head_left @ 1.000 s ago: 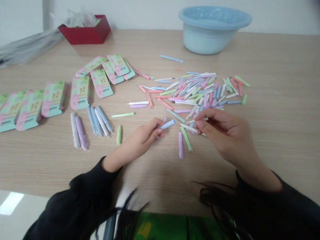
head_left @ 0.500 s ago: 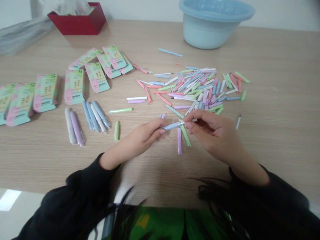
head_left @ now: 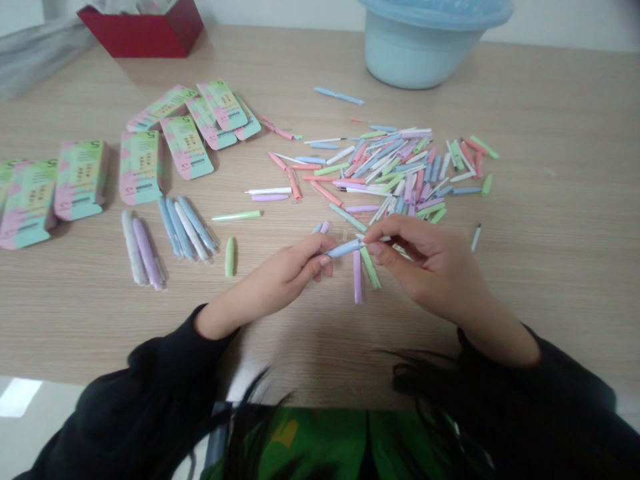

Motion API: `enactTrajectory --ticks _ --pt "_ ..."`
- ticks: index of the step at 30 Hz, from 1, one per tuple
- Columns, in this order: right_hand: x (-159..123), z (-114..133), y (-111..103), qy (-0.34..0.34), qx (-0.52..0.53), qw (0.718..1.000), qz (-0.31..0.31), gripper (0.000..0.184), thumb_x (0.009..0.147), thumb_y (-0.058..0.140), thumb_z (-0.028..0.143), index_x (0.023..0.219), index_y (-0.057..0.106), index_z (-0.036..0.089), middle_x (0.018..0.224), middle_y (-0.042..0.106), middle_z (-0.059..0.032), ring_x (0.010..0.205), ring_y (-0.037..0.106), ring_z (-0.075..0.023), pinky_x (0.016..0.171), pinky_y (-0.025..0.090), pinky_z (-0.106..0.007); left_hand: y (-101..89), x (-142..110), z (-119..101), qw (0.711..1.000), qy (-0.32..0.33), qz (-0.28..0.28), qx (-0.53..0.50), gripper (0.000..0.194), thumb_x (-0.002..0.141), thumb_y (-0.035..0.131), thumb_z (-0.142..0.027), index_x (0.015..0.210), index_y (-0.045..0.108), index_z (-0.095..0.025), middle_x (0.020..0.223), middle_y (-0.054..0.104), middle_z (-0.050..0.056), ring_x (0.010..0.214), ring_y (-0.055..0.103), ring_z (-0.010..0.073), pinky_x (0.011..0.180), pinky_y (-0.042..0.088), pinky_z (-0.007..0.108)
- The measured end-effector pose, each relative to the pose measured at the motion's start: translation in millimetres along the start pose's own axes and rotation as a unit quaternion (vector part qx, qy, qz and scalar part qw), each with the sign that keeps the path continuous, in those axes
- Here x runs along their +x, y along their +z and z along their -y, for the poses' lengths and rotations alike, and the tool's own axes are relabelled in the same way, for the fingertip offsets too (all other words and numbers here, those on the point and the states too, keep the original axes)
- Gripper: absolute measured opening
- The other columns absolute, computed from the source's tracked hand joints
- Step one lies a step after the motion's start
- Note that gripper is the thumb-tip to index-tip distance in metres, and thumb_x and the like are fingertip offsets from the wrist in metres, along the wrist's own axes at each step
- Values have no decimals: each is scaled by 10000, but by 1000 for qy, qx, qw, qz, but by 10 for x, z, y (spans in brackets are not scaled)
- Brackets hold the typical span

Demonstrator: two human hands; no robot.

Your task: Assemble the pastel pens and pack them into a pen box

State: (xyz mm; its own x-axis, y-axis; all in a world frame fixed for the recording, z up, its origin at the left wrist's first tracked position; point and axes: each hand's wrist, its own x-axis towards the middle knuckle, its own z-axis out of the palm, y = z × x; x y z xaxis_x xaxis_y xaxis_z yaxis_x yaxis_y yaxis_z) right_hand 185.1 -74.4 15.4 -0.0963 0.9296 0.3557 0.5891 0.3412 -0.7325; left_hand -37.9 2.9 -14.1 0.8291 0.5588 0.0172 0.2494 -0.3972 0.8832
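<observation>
My left hand [head_left: 300, 267] is closed around a light blue pen barrel [head_left: 344, 249] that points toward the right. Pinched between the thumb and fingers of my right hand [head_left: 415, 257] is a thin white pen refill [head_left: 379, 238]; its left end meets the open end of the barrel. A purple pen part [head_left: 325, 228] pokes out above my left fingers. Below the hands lie a purple tube [head_left: 357, 277] and a green tube [head_left: 371, 268]. Just beyond them spreads a pile of pastel pen parts [head_left: 395, 163].
Several pastel cartons [head_left: 141, 167] lie to the left, with assembled-looking pens [head_left: 189, 228] in front of them. A blue basin [head_left: 423, 50] and a red box [head_left: 145, 30] holding plastic bags stand at the back. One short refill piece [head_left: 476, 237] lies at right.
My right hand has moved left, bringing the refill to the end of the blue barrel. A short refill piece now shows on the table to the right. The view has tilted downward.
</observation>
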Motion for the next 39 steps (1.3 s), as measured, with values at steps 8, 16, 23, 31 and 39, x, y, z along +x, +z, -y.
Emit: enactTrajectory --ticks 8,16,23,31,39 --pt "-22 -31 -42 65 39 995 -61 76 910 663 195 955 713 231 851 724 8 732 664 -145 694 525 -289 -41 -19 -45 994 -56 -92 -27 148 1011 453 -291 1032 560 -191 806 518 -13 766 517 161 764 454 291" --pt "-26 105 139 57 93 994 32 102 927 618 162 926 692 233 846 735 13 743 677 -137 691 536 -276 58 8 -165 988 -54 -96 -107 253 933 637 -391 879 721 -159 738 643 -3 709 564 148 675 449 261" --pt "-18 127 157 32 130 989 68 258 989 484 147 1086 706 236 864 754 -7 726 700 -134 674 566 -280 70 -34 -218 980 -47 -99 -169 225 947 639 -316 847 752 -149 837 753 30 815 664 171 805 519 271" --pt "-36 68 196 60 145 983 93 228 978 498 127 975 701 231 771 764 9 710 748 -145 671 585 -281 61 -37 -220 979 -70 -110 -157 250 911 676 -345 768 754 -156 732 717 5 702 620 150 704 509 258" --pt "-87 104 231 43 73 992 88 338 990 459 180 1292 606 141 947 738 -67 820 698 -172 759 559 -332 97 -27 -199 978 -65 -101 -170 231 948 642 -314 843 765 -149 821 769 20 782 676 160 756 522 256"
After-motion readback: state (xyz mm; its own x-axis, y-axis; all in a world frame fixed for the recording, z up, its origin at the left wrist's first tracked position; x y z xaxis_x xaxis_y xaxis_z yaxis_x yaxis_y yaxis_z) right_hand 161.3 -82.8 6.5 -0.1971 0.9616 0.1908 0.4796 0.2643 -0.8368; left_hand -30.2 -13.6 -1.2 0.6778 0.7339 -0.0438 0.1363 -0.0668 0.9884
